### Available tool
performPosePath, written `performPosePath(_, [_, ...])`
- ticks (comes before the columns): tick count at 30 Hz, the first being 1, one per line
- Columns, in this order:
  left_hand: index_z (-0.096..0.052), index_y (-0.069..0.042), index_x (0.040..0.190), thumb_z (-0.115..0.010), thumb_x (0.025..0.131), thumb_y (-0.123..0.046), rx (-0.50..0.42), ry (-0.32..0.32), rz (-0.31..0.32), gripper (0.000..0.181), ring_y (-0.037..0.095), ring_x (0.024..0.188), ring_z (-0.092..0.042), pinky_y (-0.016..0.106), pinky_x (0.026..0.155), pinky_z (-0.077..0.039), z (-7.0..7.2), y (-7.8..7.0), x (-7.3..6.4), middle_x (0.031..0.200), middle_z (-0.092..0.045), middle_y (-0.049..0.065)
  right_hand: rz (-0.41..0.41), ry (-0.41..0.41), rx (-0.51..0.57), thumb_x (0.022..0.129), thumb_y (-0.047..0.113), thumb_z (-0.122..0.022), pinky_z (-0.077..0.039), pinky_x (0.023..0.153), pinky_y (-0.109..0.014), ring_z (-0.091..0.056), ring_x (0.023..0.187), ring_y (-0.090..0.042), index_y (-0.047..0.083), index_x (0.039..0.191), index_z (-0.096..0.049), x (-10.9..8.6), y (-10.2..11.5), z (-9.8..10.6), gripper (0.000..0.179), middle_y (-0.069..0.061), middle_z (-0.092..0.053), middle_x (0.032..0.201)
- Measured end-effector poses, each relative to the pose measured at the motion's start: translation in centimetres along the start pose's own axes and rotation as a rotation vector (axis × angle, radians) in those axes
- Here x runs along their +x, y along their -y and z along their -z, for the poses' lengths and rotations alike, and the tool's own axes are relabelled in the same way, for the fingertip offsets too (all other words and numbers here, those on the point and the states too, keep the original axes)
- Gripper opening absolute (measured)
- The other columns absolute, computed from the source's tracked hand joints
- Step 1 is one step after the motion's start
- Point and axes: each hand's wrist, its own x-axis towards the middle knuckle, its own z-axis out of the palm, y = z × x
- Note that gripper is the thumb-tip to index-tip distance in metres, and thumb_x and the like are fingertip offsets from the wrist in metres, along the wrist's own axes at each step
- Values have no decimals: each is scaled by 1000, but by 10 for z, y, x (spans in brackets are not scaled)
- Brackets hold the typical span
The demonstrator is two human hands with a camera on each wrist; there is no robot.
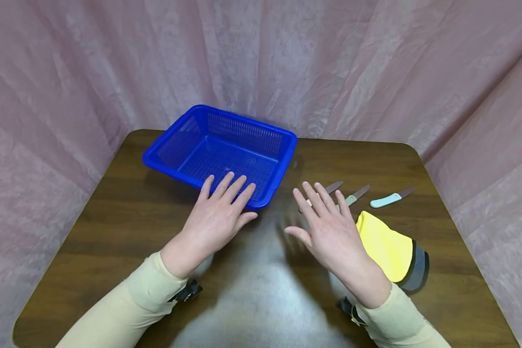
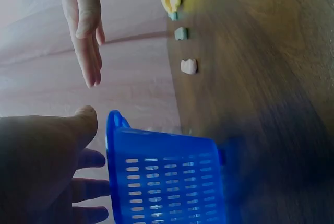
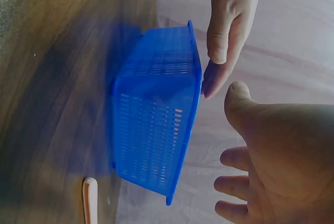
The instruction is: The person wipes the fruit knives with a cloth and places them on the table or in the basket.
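My left hand (image 1: 215, 217) hovers palm down with fingers spread, its fingertips over the near rim of a blue plastic basket (image 1: 243, 118). In the head view nothing shows inside the basket. My right hand (image 1: 330, 232) is held palm down too, fingers straight and apart, holding nothing. Its fingertips partly cover a knife with a pale handle (image 1: 334, 186) and a green-handled knife (image 1: 351, 199). Farther right lies a light-blue-handled knife (image 1: 387, 200). A yellow cloth item with grey and black edging (image 1: 384, 244) lies beside the right hand, partly behind the wrist.
Everything rests on a dark brown wooden table (image 1: 113, 232) with rounded corners. Pink curtains (image 1: 261, 58) hang behind it and at both sides. The basket stands at the back left, near the table's far edge. Small black devices are strapped to both wrists.
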Motion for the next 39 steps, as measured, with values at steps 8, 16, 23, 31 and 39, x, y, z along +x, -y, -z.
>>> performPosePath(8, [-69,-12,147,-66,111,-40,-13,-64,-47,46,43,143,-58,69,121,-36,-11,6,1,146,-68,19,-9,7,7,104,58,-69,-26,128,-67,-34,163,-37,9,167,-48,-1,-3,-4,82,-16,-42,173])
performPosePath(16, [-74,-15,138,-67,112,-34,-32,-124,-62,33,39,121,-69,67,117,-41,-16,9,4,124,-76,15,-24,20,19,104,57,-69,-25,128,-67,-35,162,-37,10,168,-47,1,-6,-6,82,-15,-42,173])
performPosePath(23, [-74,-16,136,-68,112,-36,-9,-131,-36,32,37,115,-71,68,115,-43,-16,8,4,119,-77,13,-39,33,29,105,55,-70,-25,127,-68,-37,161,-39,9,167,-48,3,-11,-8,81,-16,-43,173])
performPosePath(31, [-75,-15,137,-66,112,-37,5,-134,19,34,36,114,-71,69,115,-42,-17,7,4,118,-77,13,-76,51,48,105,53,-71,-24,127,-69,-38,160,-40,8,165,-50,2,-21,-10,79,-17,-45,171])
performPosePath(39, [-74,-15,138,-63,114,-39,23,-98,68,35,38,114,-71,70,117,-38,-16,9,5,119,-77,14,-127,104,44,106,54,-69,-23,127,-69,-36,161,-40,9,168,-46,-3,-31,-9,80,-17,-43,172])
